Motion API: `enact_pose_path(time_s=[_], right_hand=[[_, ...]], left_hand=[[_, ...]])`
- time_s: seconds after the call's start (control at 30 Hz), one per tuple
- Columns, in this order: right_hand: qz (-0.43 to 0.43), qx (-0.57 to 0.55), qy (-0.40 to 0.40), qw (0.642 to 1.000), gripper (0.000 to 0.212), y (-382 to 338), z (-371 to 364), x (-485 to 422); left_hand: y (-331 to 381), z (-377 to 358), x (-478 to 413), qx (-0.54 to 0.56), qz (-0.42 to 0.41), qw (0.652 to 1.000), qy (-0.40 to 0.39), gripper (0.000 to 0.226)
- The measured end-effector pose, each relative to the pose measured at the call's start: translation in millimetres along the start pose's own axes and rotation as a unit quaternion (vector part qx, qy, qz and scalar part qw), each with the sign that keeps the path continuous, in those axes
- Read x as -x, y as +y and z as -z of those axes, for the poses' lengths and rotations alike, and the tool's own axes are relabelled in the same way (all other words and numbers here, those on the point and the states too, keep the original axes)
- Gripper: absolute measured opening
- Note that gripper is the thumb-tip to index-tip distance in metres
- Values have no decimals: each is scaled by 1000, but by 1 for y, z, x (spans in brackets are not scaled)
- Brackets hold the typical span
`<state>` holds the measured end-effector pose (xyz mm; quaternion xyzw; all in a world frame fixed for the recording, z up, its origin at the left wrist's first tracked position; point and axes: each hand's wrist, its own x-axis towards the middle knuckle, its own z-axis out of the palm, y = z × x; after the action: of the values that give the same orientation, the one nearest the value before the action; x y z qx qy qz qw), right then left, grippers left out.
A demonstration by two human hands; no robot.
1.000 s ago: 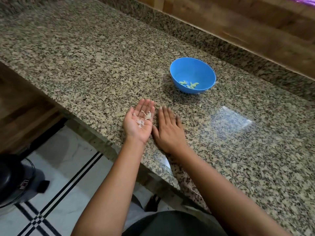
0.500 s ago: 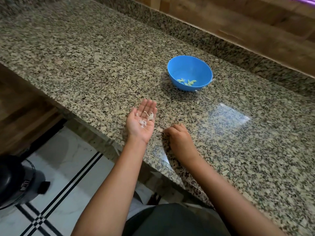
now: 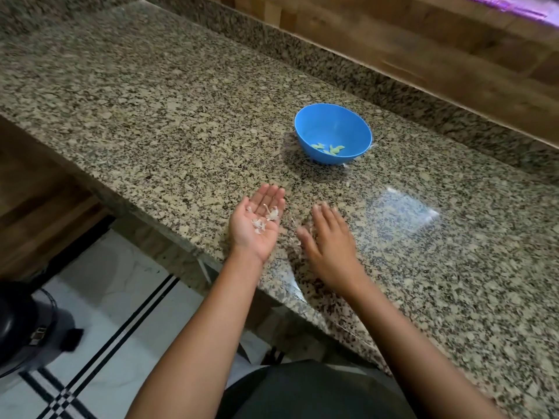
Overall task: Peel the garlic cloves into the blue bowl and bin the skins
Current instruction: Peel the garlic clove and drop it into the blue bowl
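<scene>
Several cloves (image 3: pixel 328 149) in blue bowl (image 3: pixel 332 124), skins (image 3: pixel 266 218) on straight-fingered left hand (image 3: pixel 255 229), right hand (image 3: pixel 329 246) likewise straight-fingered above bench (image 3: pixel 151 116), binning seemingly yet to do.

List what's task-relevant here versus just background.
Job: blue bowl; peeled cloves inside; garlic skins on left hand; right hand; black floor container, perhaps the bin.
Background: granite counter; wooden wall; tiled floor.

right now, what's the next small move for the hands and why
Probably sweep the right hand across the counter toward the left hand, brushing any leftover bits into that palm. The left hand lies open, palm up, at the counter edge with skins on it; the right is flat beside it. Peeled cloves sit in the bowl, so clearing skins is what remains.
</scene>
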<state>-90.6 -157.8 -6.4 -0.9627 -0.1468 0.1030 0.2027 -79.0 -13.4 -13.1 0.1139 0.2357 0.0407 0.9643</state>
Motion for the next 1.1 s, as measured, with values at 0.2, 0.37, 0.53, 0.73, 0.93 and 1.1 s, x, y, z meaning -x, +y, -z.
enact_pose_path(time_s=[0.2, 0.37, 0.53, 0.73, 0.93, 1.1], right_hand=[[0, 132, -45, 990, 78, 10, -27, 24], [-14, 132, -40, 990, 74, 8, -19, -24], [143, 165, -35, 975, 56, 11, -13, -3], [175, 219, -67, 958, 44, 32, -6, -7], [135, 221, -56, 964, 52, 33, 2, -27], [152, 217, -64, 962, 52, 33, -6, -4]], left_hand=[[14, 8, -2, 20, -20, 1000, 11, 45], [13, 6, 0, 19, -14, 1000, 14, 44], [17, 8, 1, 15, -8, 1000, 6, 43], [14, 6, -1, 7, -10, 1000, 9, 43], [15, 6, -3, 3, -3, 1000, 4, 44], [15, 8, -6, 3, -6, 1000, 1, 45]])
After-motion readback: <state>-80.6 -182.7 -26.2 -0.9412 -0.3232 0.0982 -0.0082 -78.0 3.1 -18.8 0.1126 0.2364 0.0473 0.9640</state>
